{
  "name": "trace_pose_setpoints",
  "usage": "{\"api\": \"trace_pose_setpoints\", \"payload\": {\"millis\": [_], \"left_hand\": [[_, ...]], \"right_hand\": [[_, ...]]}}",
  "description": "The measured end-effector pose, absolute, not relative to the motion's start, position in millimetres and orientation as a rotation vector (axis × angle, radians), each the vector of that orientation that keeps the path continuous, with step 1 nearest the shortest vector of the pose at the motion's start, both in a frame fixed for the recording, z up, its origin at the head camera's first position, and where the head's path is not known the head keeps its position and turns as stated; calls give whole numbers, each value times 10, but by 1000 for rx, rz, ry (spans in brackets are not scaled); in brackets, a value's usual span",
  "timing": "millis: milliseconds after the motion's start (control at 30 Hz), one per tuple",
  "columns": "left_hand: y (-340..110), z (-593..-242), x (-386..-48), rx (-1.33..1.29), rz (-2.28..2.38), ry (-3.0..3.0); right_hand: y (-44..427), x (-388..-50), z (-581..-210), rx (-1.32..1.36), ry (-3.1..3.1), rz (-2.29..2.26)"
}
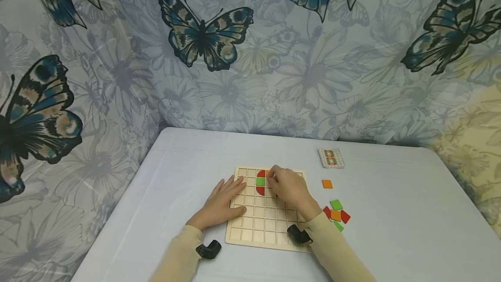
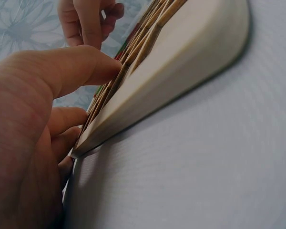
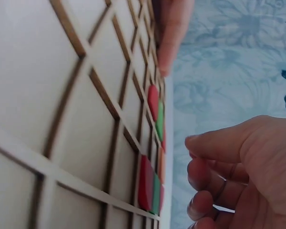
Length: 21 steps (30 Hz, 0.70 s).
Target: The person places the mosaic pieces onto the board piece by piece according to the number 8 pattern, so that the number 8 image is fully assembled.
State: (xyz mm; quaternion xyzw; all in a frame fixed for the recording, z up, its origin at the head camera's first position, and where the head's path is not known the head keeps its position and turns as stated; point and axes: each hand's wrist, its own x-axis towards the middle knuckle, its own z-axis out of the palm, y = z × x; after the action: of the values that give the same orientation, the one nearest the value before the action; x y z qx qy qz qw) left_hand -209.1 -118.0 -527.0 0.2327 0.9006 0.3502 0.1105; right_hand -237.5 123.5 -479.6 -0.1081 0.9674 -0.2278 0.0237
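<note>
A wooden grid board [image 1: 248,234] lies on the white table. My left hand [image 1: 223,201] rests on its left edge with the fingers spread; in the left wrist view the thumb [image 2: 95,71] touches the ridges. My right hand [image 1: 291,186] is over the upper part of the board, its fingers loosely curled, and no piece shows between thumb and fingertips in the right wrist view. A column of red [image 1: 260,191] and green [image 1: 260,181] pieces sits in the cells beside its fingertips. An orange piece [image 3: 161,160] and another red piece [image 3: 145,183] also sit in cells, partly hidden from the head view.
To the right of the board lie loose red, green and orange pieces [image 1: 335,215], some overlapping. A single orange square [image 1: 327,184] lies farther back. Behind it are small pattern cards [image 1: 332,158]. A butterfly-print cloth [image 1: 235,99] hangs behind the table.
</note>
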Motion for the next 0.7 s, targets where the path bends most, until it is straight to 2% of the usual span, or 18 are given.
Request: {"api": "trace_pose_setpoints", "payload": {"millis": [267,700], "left_hand": [[-1183,-5268,-2085,678,1040,2637],[-1181,-5260,-2083,680,1046,2637]], "right_hand": [[1337,-2408,-4688,-294,2973,-766],[1744,-2454,-4501,-529,2806,-1095]]}}
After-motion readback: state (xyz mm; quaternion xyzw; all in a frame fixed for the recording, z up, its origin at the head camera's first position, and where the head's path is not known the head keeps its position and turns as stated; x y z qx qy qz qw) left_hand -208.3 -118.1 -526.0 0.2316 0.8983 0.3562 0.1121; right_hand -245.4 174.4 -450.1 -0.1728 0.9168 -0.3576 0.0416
